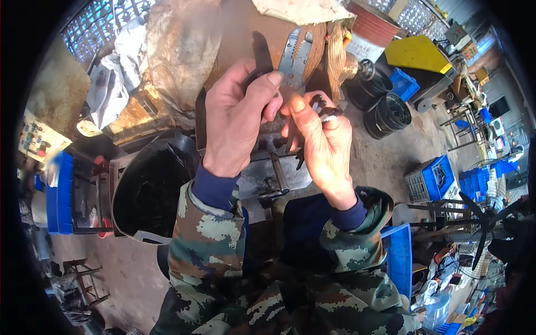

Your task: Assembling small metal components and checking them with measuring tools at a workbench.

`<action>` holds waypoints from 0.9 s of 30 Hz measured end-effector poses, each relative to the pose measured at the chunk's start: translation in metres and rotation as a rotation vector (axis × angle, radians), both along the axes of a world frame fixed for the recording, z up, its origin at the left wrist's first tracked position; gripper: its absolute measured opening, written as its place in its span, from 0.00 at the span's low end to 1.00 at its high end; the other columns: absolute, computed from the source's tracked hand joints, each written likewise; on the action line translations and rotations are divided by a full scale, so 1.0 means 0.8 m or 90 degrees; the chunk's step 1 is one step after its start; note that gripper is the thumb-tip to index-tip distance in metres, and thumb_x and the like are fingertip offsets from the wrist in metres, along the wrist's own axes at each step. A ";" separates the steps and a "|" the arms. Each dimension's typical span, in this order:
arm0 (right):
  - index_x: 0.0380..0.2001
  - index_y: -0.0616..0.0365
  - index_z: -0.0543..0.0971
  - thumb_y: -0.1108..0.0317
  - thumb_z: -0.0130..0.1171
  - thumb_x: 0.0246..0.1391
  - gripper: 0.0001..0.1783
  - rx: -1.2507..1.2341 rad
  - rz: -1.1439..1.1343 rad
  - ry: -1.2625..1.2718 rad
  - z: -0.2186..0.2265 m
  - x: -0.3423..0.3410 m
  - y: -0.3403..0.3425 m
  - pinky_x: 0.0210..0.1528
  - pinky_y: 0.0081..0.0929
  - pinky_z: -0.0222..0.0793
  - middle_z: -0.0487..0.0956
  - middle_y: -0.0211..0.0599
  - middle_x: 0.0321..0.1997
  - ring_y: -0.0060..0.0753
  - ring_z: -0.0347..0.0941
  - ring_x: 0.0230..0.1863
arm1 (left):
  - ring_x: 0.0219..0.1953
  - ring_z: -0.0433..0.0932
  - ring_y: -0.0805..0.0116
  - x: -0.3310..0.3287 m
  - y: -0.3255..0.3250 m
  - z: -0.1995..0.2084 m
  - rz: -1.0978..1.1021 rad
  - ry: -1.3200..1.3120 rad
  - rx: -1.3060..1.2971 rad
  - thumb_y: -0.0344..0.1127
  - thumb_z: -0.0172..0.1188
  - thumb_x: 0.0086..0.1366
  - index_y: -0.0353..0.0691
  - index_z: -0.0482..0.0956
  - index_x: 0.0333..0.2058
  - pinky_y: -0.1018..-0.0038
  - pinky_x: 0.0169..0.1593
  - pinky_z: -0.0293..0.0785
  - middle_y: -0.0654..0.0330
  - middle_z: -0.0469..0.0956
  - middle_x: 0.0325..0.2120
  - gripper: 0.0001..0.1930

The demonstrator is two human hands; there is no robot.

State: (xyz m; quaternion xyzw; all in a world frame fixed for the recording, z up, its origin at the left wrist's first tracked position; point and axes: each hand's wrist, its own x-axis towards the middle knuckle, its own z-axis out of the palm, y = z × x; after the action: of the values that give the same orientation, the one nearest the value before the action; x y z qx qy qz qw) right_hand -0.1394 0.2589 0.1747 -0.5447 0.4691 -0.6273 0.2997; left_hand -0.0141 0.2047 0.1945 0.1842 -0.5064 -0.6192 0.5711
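Note:
My left hand [233, 120] is closed on a dark, curved, flat piece [260, 51] that sticks up past its thumb. Close beside it, my right hand [319, 137] is pinched shut on small dark metal parts [301, 154], partly hidden by the fingers. A small knurled silver piece [329, 118] shows at the right hand's knuckles. Just beyond the fingertips rises a grey metal plate [294, 58] with a toothed slot, its lower end between my hands; I cannot tell whether either hand holds it. Beneath the hands is a vise with a bar handle [278, 172].
A large black tub [153, 192] stands left of the vise. Brown work gloves [335, 61] hang at the back. Black buckets [387, 115] and a blue crate [437, 177] are on the floor at right, with a black fan [484, 220] nearer. Another blue crate [397, 259] sits by my right elbow.

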 end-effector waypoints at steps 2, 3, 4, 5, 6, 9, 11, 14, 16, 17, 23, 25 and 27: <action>0.34 0.63 0.76 0.56 0.55 0.66 0.18 -0.016 -0.005 0.019 0.015 0.006 0.016 0.21 0.18 0.64 0.76 0.29 0.19 0.15 0.68 0.19 | 0.22 0.65 0.80 0.003 0.013 0.011 0.016 0.001 -0.028 0.32 0.55 0.68 0.36 0.73 0.38 0.81 0.27 0.59 0.67 0.68 0.19 0.06; 0.35 0.62 0.75 0.57 0.55 0.66 0.17 -0.023 -0.012 0.035 0.025 0.008 0.027 0.21 0.18 0.64 0.76 0.29 0.19 0.14 0.68 0.19 | 0.22 0.65 0.80 0.003 0.021 0.019 0.014 0.006 -0.038 0.32 0.55 0.68 0.36 0.73 0.38 0.81 0.27 0.59 0.67 0.68 0.19 0.06; 0.34 0.59 0.74 0.57 0.57 0.65 0.15 -0.013 -0.014 0.027 0.035 0.011 0.037 0.22 0.15 0.62 0.77 0.29 0.22 0.14 0.69 0.20 | 0.22 0.65 0.82 0.003 0.029 0.026 0.008 0.043 -0.042 0.30 0.56 0.68 0.36 0.73 0.35 0.82 0.27 0.59 0.68 0.69 0.19 0.04; 0.34 0.59 0.74 0.57 0.57 0.65 0.15 -0.023 -0.015 0.030 0.040 0.015 0.043 0.22 0.15 0.62 0.77 0.29 0.22 0.14 0.69 0.20 | 0.21 0.65 0.83 0.005 0.034 0.032 0.001 0.078 -0.046 0.28 0.57 0.68 0.36 0.72 0.31 0.83 0.26 0.60 0.69 0.69 0.20 0.05; 0.34 0.60 0.74 0.59 0.57 0.65 0.14 -0.051 -0.019 0.040 0.044 0.020 0.047 0.21 0.16 0.62 0.76 0.29 0.20 0.14 0.68 0.19 | 0.21 0.64 0.84 0.008 0.038 0.037 0.001 0.081 -0.071 0.29 0.56 0.68 0.37 0.72 0.31 0.83 0.25 0.62 0.69 0.69 0.20 0.06; 0.35 0.61 0.74 0.63 0.57 0.65 0.11 -0.099 -0.020 0.053 0.059 0.028 0.064 0.20 0.18 0.63 0.75 0.29 0.19 0.14 0.67 0.19 | 0.21 0.64 0.84 0.015 0.055 0.051 -0.019 0.106 -0.096 0.29 0.55 0.69 0.36 0.73 0.35 0.84 0.24 0.63 0.69 0.69 0.20 0.04; 0.34 0.61 0.73 0.63 0.57 0.66 0.11 -0.119 -0.028 0.085 0.068 0.033 0.075 0.20 0.18 0.63 0.75 0.29 0.19 0.15 0.67 0.19 | 0.21 0.64 0.84 0.020 0.066 0.061 -0.034 0.123 -0.105 0.30 0.55 0.69 0.35 0.74 0.37 0.84 0.24 0.64 0.69 0.69 0.20 0.04; 0.33 0.61 0.73 0.64 0.57 0.66 0.11 -0.138 -0.032 0.081 0.080 0.043 0.088 0.21 0.18 0.63 0.75 0.29 0.19 0.15 0.68 0.19 | 0.21 0.65 0.84 0.025 0.079 0.072 -0.054 0.149 -0.119 0.30 0.55 0.70 0.33 0.75 0.42 0.84 0.23 0.65 0.68 0.70 0.21 0.07; 0.33 0.60 0.73 0.65 0.57 0.66 0.11 -0.173 -0.035 0.079 0.084 0.043 0.094 0.21 0.18 0.63 0.74 0.29 0.18 0.15 0.68 0.19 | 0.21 0.65 0.84 0.027 0.085 0.078 -0.063 0.161 -0.126 0.31 0.55 0.70 0.33 0.75 0.45 0.84 0.22 0.65 0.68 0.70 0.21 0.09; 0.33 0.60 0.73 0.65 0.57 0.66 0.11 -0.179 -0.037 0.081 0.089 0.044 0.098 0.21 0.18 0.63 0.74 0.29 0.18 0.15 0.68 0.19 | 0.21 0.65 0.84 0.027 0.088 0.081 -0.082 0.171 -0.145 0.31 0.55 0.70 0.33 0.75 0.45 0.83 0.22 0.66 0.68 0.70 0.21 0.09; 0.33 0.61 0.73 0.65 0.56 0.66 0.10 -0.212 -0.032 0.095 0.107 0.048 0.120 0.22 0.18 0.63 0.75 0.29 0.19 0.15 0.68 0.20 | 0.21 0.66 0.83 0.032 0.112 0.102 -0.101 0.196 -0.163 0.32 0.55 0.70 0.32 0.74 0.46 0.82 0.21 0.67 0.67 0.70 0.22 0.10; 0.34 0.61 0.73 0.66 0.56 0.65 0.10 -0.239 -0.033 0.102 0.110 0.048 0.126 0.23 0.17 0.63 0.75 0.30 0.19 0.15 0.69 0.21 | 0.21 0.66 0.83 0.032 0.118 0.107 -0.104 0.196 -0.172 0.32 0.55 0.70 0.32 0.74 0.46 0.82 0.21 0.67 0.67 0.70 0.22 0.11; 0.34 0.61 0.73 0.64 0.55 0.67 0.11 -0.226 -0.028 0.112 0.115 0.050 0.132 0.24 0.16 0.64 0.77 0.31 0.23 0.15 0.70 0.23 | 0.20 0.66 0.83 0.034 0.123 0.111 -0.085 0.196 -0.173 0.32 0.55 0.70 0.32 0.74 0.45 0.82 0.21 0.67 0.67 0.70 0.22 0.10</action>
State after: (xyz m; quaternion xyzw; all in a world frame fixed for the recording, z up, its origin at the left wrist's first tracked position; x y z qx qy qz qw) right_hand -0.0993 0.3643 0.2668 -0.6315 0.3872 -0.6565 0.1429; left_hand 0.0134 0.3030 0.2834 -0.0255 -0.5029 -0.6028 0.6190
